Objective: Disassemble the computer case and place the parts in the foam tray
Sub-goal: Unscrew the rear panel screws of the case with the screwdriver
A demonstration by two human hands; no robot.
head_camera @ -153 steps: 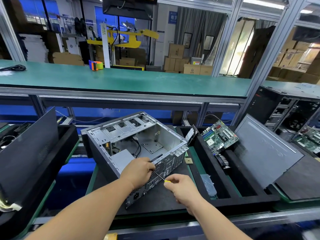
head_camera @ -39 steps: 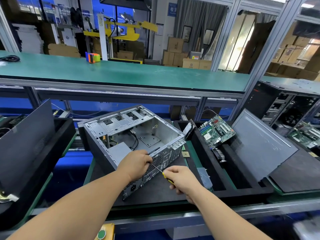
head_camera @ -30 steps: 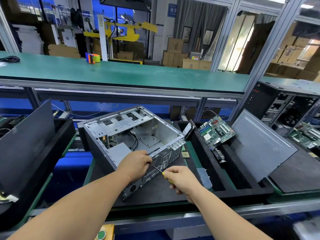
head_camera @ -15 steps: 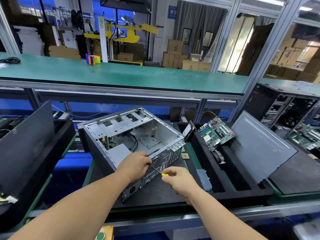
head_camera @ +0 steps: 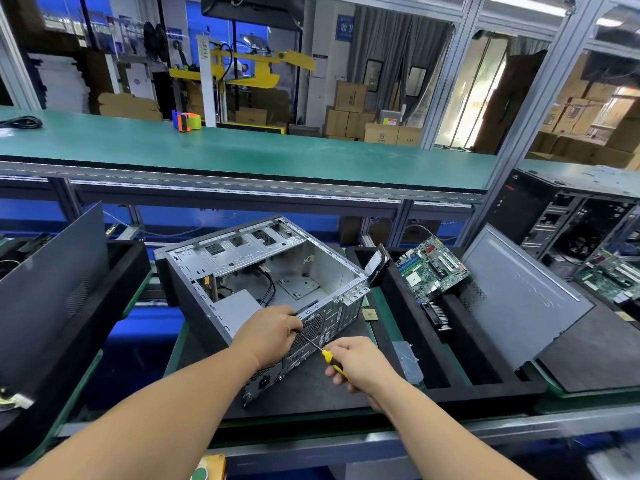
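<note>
Nearest, the right hand (head_camera: 360, 367) grips a yellow-handled screwdriver (head_camera: 330, 360), its tip angled up-left at the computer case (head_camera: 263, 289) rear panel, probably on a screw hidden behind the fingers. The left hand (head_camera: 270, 332) curls over the panel's top edge, bracing it. Right of the case on the worktop, the foam tray (head_camera: 460, 389) already holds a motherboard (head_camera: 429, 271).

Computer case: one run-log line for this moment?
left hand grips computer case rear | right hand drives screwdriver | motherboard in foam tray
</note>
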